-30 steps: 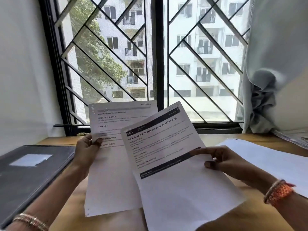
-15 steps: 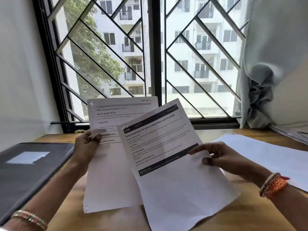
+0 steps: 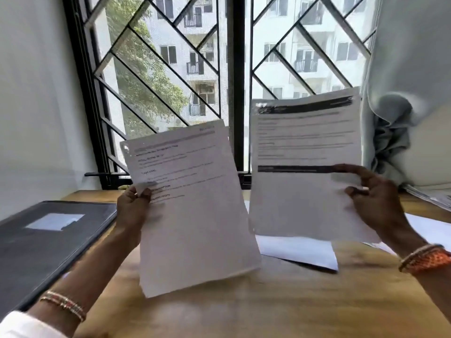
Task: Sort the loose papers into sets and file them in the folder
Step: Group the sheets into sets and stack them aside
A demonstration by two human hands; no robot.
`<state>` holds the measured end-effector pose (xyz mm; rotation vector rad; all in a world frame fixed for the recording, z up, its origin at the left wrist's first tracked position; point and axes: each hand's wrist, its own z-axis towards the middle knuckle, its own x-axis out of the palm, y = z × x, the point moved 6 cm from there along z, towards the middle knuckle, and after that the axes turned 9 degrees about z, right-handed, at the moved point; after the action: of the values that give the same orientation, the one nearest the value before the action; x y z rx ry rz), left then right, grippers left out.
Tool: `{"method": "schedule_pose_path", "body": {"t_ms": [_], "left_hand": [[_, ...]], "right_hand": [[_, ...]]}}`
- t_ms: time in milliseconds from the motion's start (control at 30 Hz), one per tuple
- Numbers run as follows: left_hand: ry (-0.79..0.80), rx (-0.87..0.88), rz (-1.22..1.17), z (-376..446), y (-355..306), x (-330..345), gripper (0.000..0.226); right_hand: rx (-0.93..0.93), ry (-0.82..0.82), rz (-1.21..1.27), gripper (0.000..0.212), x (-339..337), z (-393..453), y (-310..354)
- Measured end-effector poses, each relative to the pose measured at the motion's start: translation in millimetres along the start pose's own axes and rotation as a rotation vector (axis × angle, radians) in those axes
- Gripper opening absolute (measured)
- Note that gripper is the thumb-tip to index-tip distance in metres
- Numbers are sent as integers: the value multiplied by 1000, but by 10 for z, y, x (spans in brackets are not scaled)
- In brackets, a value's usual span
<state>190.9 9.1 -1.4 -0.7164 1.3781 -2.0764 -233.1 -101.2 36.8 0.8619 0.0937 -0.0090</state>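
Note:
My left hand (image 3: 133,203) pinches the left edge of a white printed sheet (image 3: 195,215), held upright above the wooden table (image 3: 268,301). My right hand (image 3: 375,203) grips the right edge of a second printed sheet (image 3: 302,172) with dark header bars, raised to the right and blurred. The two sheets are apart, with a gap between them. A dark closed folder (image 3: 48,240) with a white label lies flat at the left of the table.
More loose white papers (image 3: 302,250) lie on the table under and right of the raised sheet. A stack of papers (image 3: 432,196) sits at the far right under a pale curtain (image 3: 410,93). A barred window (image 3: 234,81) stands behind the table.
The sheet in my right hand has swung right and upward, off the left sheet it overlapped. The two sheets now stand side by side. The left sheet stayed roughly in place.

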Motion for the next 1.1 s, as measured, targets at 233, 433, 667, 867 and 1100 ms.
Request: {"method": "schedule_pose_path", "body": {"t_ms": [233,433,667,867,1100], "left_hand": [[75,-102,-60,-67,49,187,24],[81,-25,73,-259,98,508,26],[156,-147,137,-148,258,351,17],[-65,-55,255,190,200,-142,24],[-97,-187,382,133,427,-208,34]], "right_hand": [[1,-77,-161,82,-125,-58,-114],[102,280,171,67,947,-489,-98],[299,357,351,55,1202,-624,-73],[307,747,-560,94,1020,-492,-443],[130,936,-1024,39,1190,-467,-492]]}}
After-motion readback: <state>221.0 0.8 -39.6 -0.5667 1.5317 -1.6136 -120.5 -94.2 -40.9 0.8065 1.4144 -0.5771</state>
